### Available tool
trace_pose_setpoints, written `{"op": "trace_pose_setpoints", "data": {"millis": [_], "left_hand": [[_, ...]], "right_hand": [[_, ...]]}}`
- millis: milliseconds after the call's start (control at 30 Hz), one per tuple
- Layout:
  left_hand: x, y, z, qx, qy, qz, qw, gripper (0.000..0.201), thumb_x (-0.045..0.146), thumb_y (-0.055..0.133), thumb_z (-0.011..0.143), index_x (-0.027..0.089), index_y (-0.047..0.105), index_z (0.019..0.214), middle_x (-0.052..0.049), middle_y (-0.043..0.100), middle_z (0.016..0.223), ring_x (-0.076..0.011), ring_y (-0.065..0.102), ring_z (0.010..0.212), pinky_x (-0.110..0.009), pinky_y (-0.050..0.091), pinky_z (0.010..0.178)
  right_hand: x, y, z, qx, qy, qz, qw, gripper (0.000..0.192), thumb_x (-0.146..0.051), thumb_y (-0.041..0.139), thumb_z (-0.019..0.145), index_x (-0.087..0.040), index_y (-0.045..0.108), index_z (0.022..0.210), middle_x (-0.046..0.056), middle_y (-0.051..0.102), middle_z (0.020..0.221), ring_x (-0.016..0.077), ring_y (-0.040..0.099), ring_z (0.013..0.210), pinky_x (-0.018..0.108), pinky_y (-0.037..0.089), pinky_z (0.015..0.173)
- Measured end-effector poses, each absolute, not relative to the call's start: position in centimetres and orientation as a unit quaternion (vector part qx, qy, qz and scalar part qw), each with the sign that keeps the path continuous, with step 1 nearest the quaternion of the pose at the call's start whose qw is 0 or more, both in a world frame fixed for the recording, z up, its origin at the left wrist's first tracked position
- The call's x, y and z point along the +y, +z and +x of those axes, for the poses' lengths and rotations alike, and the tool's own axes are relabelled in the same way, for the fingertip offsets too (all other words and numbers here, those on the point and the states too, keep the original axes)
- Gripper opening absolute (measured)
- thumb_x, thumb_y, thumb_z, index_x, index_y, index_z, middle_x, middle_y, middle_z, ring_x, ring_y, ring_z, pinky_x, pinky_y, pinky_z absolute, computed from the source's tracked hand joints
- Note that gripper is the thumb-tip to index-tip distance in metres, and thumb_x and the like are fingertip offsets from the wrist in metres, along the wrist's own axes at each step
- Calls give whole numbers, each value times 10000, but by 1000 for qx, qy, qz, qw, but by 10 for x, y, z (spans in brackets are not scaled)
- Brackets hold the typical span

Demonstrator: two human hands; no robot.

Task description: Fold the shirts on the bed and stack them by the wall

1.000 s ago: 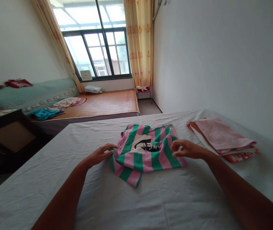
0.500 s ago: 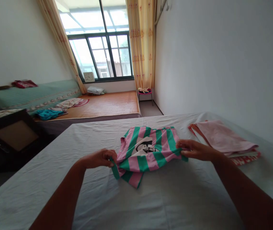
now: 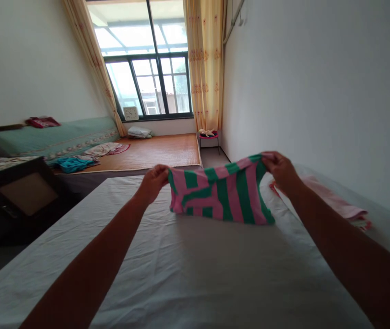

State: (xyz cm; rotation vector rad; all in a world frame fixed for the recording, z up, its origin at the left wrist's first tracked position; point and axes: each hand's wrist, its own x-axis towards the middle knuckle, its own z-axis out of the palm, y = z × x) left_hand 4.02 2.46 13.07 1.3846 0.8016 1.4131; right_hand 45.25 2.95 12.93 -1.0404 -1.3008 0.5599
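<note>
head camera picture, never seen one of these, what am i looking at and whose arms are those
The picture comes from a small camera worn on a person's head, looking forward and down, so the two bare arms reaching in from the bottom are that person's own. There is no machine here. The left hand and the right hand each pinch a top corner of a pink and green striped shirt and hold it up above a bed covered with a white sheet. To the right on the bed lies a stack of folded pink cloths. Beyond are a second bed with a woven mat, a window and yellow curtains.
</note>
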Motion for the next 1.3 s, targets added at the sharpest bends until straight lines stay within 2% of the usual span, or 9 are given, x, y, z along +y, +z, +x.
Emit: {"op": "trace_pose_setpoints", "data": {"millis": [67,167,333,433,567,700,867,1067,1300], "left_hand": [[34,176,45,254,684,554,400,268,287,758,708,168,564,849,19,634,806,-93,615,718,-250,535,731],[35,228,42,192,739,562,318,174,269,670,803,184,535,873,23,629,845,-83,623,731,-246,541,724],[12,210,23,254,700,576,338,198,303,666,805,178,535,883,21,619,818,-74,611,658,-210,534,632],[-12,162,5,337,618,584,405,250,330,710,762,169,562,884,11,620,807,-82,592,649,-201,525,603],[-48,104,-21,425,346,658,517,248,385,650,814,166,608,923,-15,615,820,-135,594,743,-266,542,676],[-68,74,-41,393,109,738,538,271,392,624,822,174,660,979,-70,625,983,-195,591,888,-270,529,715],[-77,62,-44,355,40,840,408,441,243,658,748,287,627,1185,-72,544,1236,-240,533,1066,-254,501,756],[-80,59,-25,358,79,889,274,166,223,651,767,284,738,894,-38,547,1253,-264,444,1189,-381,334,1044],[-30,53,-4,455,281,720,443,392,520,570,826,144,626,923,-24,622,750,-143,569,681,-239,463,607]], "right_hand": [[38,165,453,-529,166,-398,731,333,-385,691,733,-202,620,1001,4,627,827,118,570,669,254,492,605],[37,198,456,-540,117,-333,764,300,-386,651,784,-219,598,1027,11,620,894,128,593,751,263,499,635],[8,167,460,-572,202,-381,698,345,-451,693,744,-232,611,998,-11,626,880,147,602,796,292,515,700],[-21,130,472,-649,312,-429,545,336,-439,720,727,-198,638,946,2,627,818,147,579,749,288,490,710],[-55,91,490,-740,456,-439,228,310,-443,692,754,-155,663,866,22,609,751,156,550,720,267,444,667],[-70,60,496,-735,530,-414,89,363,-456,693,736,-158,669,943,30,632,814,180,570,756,269,432,667],[-76,43,491,-791,457,-401,64,440,-364,728,698,-228,662,1112,62,644,1090,251,568,1003,318,425,845],[-74,50,485,-794,462,-391,56,299,-436,646,777,-164,697,893,52,651,867,211,580,836,298,438,756],[-22,51,469,-663,515,-492,231,451,-559,639,740,-164,667,955,66,647,883,177,586,757,262,466,624]]}}
